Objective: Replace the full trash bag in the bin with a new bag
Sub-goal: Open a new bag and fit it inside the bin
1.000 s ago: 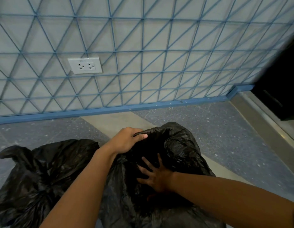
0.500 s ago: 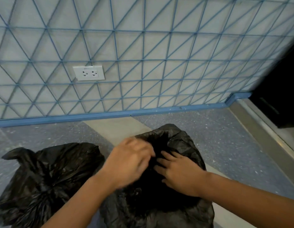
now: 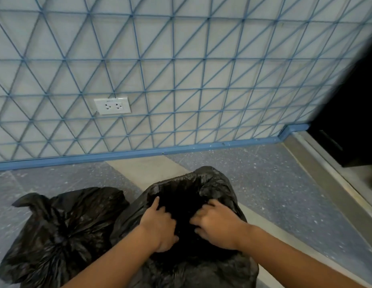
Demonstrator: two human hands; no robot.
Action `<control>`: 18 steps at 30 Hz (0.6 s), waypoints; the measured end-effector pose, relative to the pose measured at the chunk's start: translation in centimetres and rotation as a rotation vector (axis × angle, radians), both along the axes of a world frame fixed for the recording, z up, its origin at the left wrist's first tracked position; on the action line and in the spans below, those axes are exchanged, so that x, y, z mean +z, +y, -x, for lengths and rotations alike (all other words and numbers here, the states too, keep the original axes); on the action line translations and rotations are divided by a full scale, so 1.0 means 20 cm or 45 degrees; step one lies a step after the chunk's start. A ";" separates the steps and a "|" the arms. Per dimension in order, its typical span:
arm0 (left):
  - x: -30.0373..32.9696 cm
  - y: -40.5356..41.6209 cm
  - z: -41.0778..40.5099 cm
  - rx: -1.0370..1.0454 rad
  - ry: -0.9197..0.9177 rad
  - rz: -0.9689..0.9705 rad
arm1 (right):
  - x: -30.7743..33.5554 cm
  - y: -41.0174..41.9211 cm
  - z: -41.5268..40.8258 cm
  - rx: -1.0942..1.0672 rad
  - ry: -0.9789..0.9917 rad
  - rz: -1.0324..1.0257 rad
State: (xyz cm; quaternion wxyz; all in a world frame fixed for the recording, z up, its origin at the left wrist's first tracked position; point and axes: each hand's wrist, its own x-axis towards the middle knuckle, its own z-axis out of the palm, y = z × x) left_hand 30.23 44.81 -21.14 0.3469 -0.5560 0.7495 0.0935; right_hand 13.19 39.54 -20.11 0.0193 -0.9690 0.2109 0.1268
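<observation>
Two bags: you have a tied-off full trash bag (image 3: 60, 235) lying on the floor (image 3: 285, 200) at your left, just beside the new bag (image 3: 191, 265) that drapes over the bin; the bin itself is hidden under the plastic.
Surroundings: a wall (image 3: 181, 69) with a blue triangle grid and a white outlet (image 3: 112, 105) faces you; a dark doorway (image 3: 351, 121) stands at the right, well apart.
Left hand (image 3: 160, 227): your fingers are curled, pinching the bag's film at the near left of the mouth.
Right hand (image 3: 218, 225): blurred, fingers bent onto the plastic at the near right; you seem to clutch it.
Bag opening: the mouth faces upward, dark inside, the rim crumpled.
Full bag's knot: its tail points up and left.
</observation>
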 end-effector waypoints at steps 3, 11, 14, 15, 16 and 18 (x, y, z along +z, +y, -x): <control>0.01 0.00 0.13 0.202 0.531 0.550 | 0.05 -0.06 0.11 -0.429 -0.844 0.082; -0.18 -0.10 0.60 1.049 1.701 0.219 | -0.16 -0.26 0.18 -1.591 -1.288 -1.357; -0.21 -0.11 0.62 1.119 1.781 0.144 | -0.26 -0.17 0.17 -1.706 -1.186 -1.679; -0.21 -0.12 0.62 1.137 1.793 0.132 | -0.27 -0.16 0.17 -1.731 -1.200 -1.720; -0.20 -0.12 0.61 1.155 1.804 0.136 | -0.29 -0.16 0.18 -1.735 -1.226 -1.723; -0.20 -0.12 0.61 1.173 1.821 0.169 | -0.29 -0.19 0.19 -1.726 -1.365 -1.573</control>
